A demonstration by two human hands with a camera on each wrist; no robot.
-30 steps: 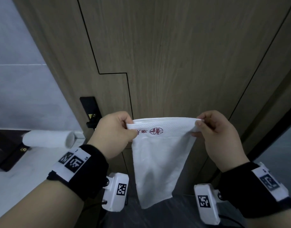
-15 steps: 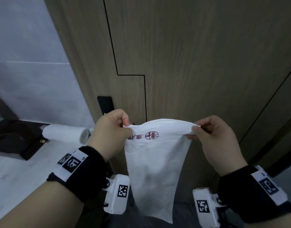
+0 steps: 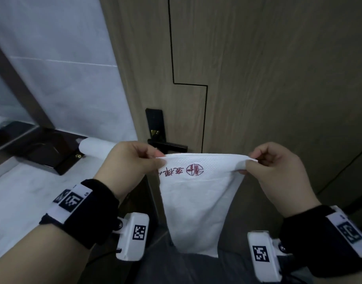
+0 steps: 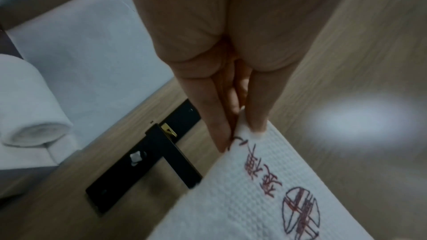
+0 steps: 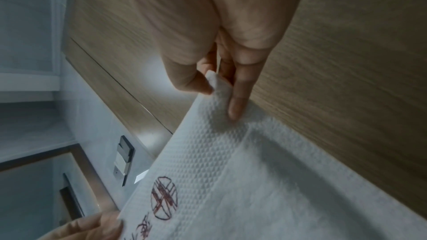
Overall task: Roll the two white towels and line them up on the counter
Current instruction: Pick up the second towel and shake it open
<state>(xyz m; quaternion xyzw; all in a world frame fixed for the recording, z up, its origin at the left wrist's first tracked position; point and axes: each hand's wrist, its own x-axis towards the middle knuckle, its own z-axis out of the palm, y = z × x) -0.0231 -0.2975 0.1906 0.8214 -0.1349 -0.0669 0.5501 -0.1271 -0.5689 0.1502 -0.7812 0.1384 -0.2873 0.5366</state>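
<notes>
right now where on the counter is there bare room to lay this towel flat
The white counter is bare from its near edge, left of the left hand, back toward the dark tray. It is crowded at the back by the wall: the rolled towel lies there beside the tray. Both hands pinch the hanging towel by its top corners.

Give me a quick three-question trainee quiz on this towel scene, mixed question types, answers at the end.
1. True or false: the rolled towel lies on the counter.
2. Multiple choice: the left hand and right hand hold the hanging towel by: A) its bottom hem, B) its two top corners, C) its middle.
3. Fill in: the towel's embroidered logo is ___ in colour.

Key: 1 true; 2 B; 3 red.
</notes>
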